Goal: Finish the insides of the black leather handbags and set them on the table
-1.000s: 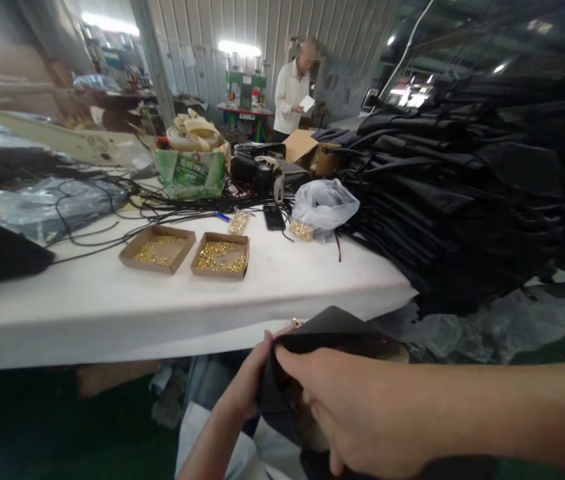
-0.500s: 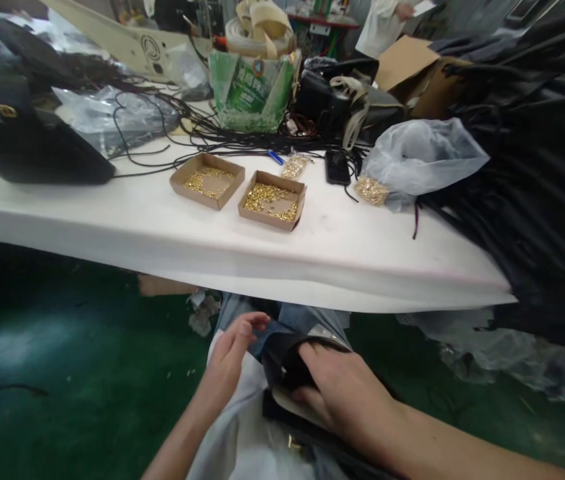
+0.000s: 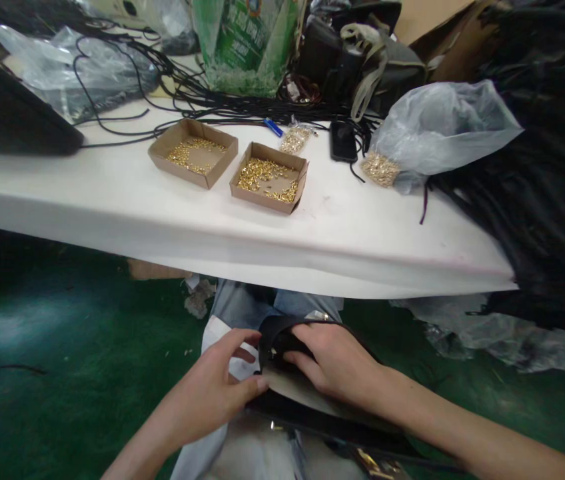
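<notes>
A black bag [image 3: 312, 410] with gold metal fittings lies on my lap, its mouth spread and a pale lining showing inside. My right hand [image 3: 335, 360] reaches into the mouth of the bag; the thumb shows, but the other fingertips are hidden against the dark inside. At the bag's left end is my left hand [image 3: 217, 380], fingers curved and apart from the thumb. The left thumb tip rests at the bag's edge, and the left fingertips are close to its upper corner.
On the white table [image 3: 362, 233] stand two cardboard trays [image 3: 197, 177] of small gold parts. Behind them are a blue object [image 3: 273, 127], a phone [image 3: 343, 141], plastic bags of gold pieces [image 3: 380, 169] and black cords [image 3: 242, 107]. Black material [image 3: 552, 167] hangs at the right.
My left hand has come right and down to the bag's edge, fingers spread wider. The bag's mouth has opened further, its gold fittings showing more. The view has tilted down and closer.
</notes>
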`<control>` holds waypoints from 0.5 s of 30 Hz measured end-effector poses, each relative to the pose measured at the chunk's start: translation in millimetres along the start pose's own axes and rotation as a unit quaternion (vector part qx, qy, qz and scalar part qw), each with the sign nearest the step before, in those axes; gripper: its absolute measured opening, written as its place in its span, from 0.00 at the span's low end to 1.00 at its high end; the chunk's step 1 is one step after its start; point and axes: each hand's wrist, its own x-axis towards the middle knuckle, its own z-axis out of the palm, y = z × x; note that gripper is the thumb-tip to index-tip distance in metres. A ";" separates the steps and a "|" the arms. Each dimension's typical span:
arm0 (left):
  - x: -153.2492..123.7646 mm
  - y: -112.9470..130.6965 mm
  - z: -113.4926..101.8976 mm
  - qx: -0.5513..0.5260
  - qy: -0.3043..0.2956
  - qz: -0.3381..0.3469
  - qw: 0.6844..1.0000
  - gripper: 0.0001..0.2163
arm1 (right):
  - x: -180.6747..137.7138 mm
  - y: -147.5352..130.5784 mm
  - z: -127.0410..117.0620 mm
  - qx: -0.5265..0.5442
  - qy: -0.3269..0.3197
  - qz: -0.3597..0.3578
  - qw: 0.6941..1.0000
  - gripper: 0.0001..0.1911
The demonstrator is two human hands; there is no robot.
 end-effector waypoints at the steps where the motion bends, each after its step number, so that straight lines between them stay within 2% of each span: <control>1: -0.9 2.2 0.8 0.007 0.000 -0.003 1.000 0.29 | -0.2 2.4 -1.2 0.015 0.001 -0.011 1.000 0.07; 6: 8.8 15.7 11.1 0.010 0.051 0.037 0.998 0.17 | 0.6 15.1 -1.9 0.014 0.047 -0.059 0.997 0.06; 10: 18.3 14.7 16.8 -0.014 0.060 0.069 0.996 0.18 | -0.9 22.9 -0.2 -0.060 0.061 -0.115 0.990 0.08; 15: 21.0 16.2 20.9 -0.004 0.066 0.080 0.995 0.18 | -6.4 26.4 0.6 -0.083 0.053 -0.125 0.987 0.08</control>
